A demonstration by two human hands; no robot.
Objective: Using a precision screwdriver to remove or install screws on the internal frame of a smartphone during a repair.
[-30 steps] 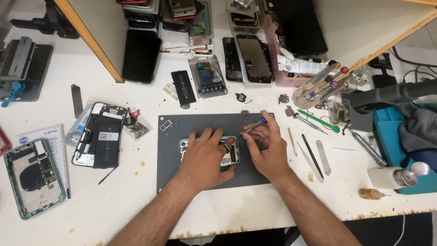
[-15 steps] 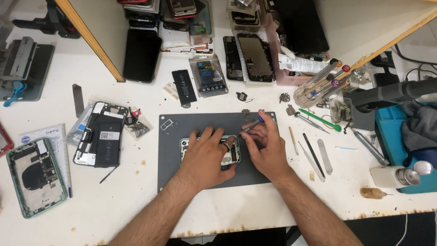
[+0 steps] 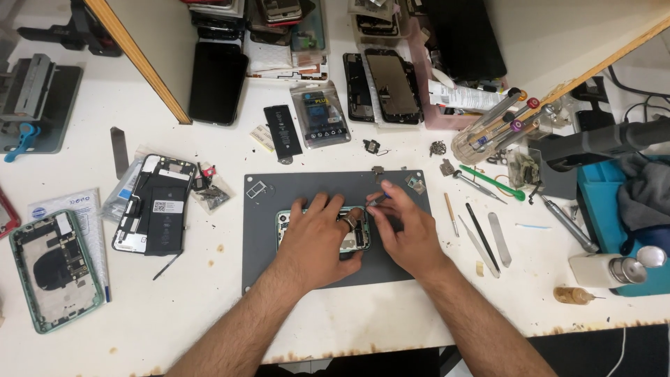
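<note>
An opened green phone lies on a dark grey work mat in the middle of the white bench. My left hand lies flat over the phone and holds it down, a ring on one finger. My right hand is beside it on the right, fingers pinched around a thin tool whose tip points at the phone's upper right corner. Most of the phone is hidden under the two hands.
Left of the mat lie an opened black phone and a green phone frame. Spudgers and picks lie to the right, with a screwdriver holder, a white bottle and a blue tray. Phones, a battery and parts crowd the back.
Both hands stay on the phone with only slight finger movement. The camera view has shifted a little.
</note>
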